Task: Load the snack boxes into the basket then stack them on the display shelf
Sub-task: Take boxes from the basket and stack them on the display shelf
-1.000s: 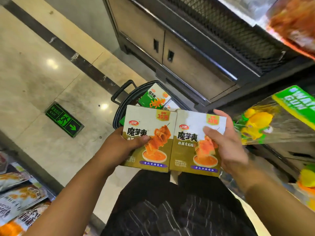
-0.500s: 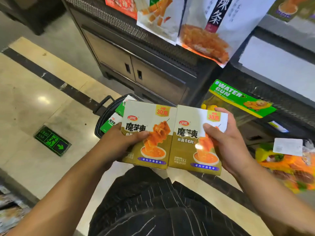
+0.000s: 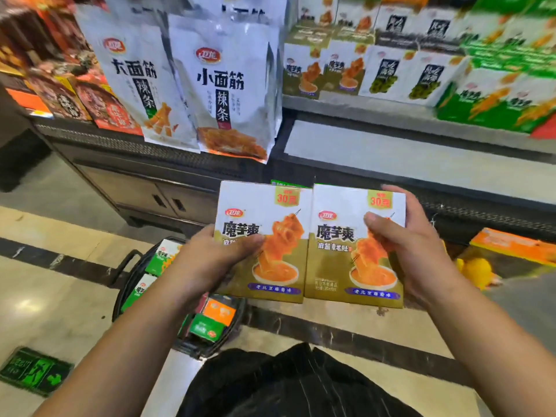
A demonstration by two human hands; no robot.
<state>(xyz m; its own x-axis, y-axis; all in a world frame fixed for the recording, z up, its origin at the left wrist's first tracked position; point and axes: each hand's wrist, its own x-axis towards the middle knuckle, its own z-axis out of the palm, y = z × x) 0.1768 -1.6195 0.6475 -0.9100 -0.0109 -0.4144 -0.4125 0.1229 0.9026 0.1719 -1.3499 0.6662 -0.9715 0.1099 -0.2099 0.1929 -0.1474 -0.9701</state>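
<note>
While they're held side by side up near the basket (image 3: 118, 299), the left box (image 3: 264, 206) is gripped by the left hand (image 3: 207, 260) and the right box (image 3: 331, 257) by the right hand (image 3: 412, 251). Light, stiff card probably, so outer edges are best gripped, not squashed.

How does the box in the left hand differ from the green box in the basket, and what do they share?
Colour: the left-hand box is white over olive; the green box is white and green. Place: the left hand holds its box aloft; the green box lies in the basket. Pose: the left-hand box faces the camera upright; the green box lies tilted. Shared: both are snack cartons picturing orange food.
</note>
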